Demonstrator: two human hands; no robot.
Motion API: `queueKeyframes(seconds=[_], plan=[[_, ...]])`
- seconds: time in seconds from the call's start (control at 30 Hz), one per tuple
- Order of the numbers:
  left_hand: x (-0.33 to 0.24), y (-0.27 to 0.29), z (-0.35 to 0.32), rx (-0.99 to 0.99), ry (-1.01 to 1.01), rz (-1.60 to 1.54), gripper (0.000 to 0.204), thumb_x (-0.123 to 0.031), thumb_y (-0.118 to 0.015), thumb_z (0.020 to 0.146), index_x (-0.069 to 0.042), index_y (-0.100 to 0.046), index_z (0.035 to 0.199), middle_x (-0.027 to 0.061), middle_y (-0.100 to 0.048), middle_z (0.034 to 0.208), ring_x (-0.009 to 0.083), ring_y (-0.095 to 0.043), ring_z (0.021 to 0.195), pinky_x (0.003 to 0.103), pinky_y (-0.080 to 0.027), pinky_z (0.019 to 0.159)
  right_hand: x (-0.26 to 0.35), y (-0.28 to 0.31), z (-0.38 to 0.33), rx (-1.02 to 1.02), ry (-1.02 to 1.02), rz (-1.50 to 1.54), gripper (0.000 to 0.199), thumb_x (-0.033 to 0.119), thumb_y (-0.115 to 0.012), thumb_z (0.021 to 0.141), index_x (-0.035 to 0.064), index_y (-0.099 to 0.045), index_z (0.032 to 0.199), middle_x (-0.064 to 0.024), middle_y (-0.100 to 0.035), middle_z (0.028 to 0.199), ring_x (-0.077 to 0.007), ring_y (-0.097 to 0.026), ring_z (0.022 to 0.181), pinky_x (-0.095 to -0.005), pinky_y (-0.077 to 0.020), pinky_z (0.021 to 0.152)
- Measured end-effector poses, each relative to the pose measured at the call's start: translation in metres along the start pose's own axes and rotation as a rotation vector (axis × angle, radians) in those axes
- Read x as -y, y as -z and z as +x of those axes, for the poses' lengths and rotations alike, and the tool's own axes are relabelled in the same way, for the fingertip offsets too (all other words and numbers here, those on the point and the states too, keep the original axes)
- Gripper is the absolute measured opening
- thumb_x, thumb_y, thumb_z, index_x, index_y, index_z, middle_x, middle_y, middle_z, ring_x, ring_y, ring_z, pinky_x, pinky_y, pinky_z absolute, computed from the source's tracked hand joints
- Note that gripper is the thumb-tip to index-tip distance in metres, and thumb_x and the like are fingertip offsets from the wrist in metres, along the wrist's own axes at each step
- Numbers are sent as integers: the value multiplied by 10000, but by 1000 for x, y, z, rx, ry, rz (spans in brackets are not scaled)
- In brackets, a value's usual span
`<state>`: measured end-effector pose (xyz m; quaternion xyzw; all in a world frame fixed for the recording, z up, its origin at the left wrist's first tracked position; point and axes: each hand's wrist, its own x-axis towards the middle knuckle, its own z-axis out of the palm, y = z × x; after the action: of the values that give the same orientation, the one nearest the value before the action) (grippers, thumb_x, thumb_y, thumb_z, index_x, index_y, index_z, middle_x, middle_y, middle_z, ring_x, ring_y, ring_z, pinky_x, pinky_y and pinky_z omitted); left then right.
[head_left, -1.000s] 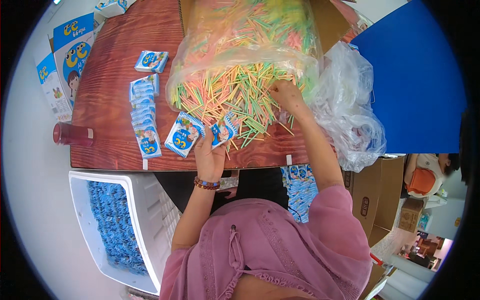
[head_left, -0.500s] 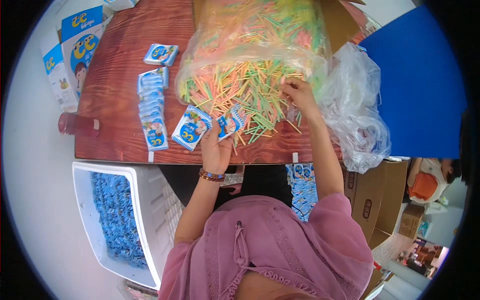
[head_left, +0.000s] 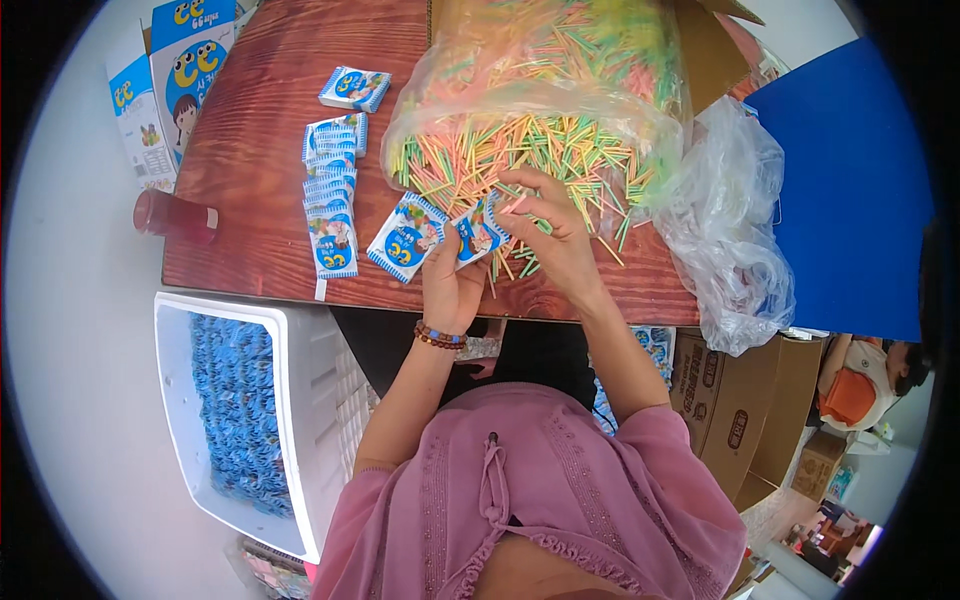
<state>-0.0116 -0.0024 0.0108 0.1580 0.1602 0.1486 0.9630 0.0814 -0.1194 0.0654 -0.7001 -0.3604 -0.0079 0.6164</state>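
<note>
Pinching a small blue-and-white packet, the left hand meets the right hand, whose fingers grip coloured sticks above the wooden bench.

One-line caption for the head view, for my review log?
Left hand holds a small blue packet while right hand pinches coloured sticks spilling from a clear bag on a wooden table.

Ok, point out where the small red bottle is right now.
In the head view the small red bottle lies on its side at the wooden table's left edge, left of the row of blue packets and below the printed boxes.
</note>
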Motion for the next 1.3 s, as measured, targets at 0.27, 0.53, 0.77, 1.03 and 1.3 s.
queueKeyframes(seconds=[0.27,0.53,0.77,1.03,1.3], plan=[[-5,6,2,3,0,15,320,-247,-560,951,-100,-501,1229,35,-602,1167,160,-587,1033,331,-500,845,17,-4,-3,62,-102,-82,215,135,-549,925,42,-675,1073,-100,-569,1234,-240,-469,1207,-363,-347,1025],[-14,6,3,17,-37,-48,280,-205,-541,958,-51,-539,1193,73,-613,1167,197,-604,1051,376,-494,903,14,-12,-2,97,-55,-3,223,118,-533,928,25,-659,1087,-118,-557,1252,-251,-457,1236,-370,-352,1029],[-16,5,2,76,-35,-79,330,-282,-544,954,-62,-537,1200,66,-632,1132,192,-606,1023,366,-485,887,22,-16,1,94,6,8,255,84,-584,885,24,-624,1130,-107,-591,1198,-215,-504,1178,-322,-385,990],[-27,-16,-4,133,-66,-68,384,-306,-536,958,-45,-526,1240,68,-600,1210,175,-577,1077,368,-467,905,30,-19,9,99,-170,105,134,66,-589,893,-5,-682,959,-35,-630,897,-99,-560,838,-246,-434,744],[-66,10,0,188,-179,331,398,-125,-563,933,0,-475,1300,89,-583,1214,133,-556,1083,298,-447,912,29,-17,35,328,-315,62,185,133,-576,935,-34,-657,935,-10,-638,792,-57,-560,746,-214,-443,664]])
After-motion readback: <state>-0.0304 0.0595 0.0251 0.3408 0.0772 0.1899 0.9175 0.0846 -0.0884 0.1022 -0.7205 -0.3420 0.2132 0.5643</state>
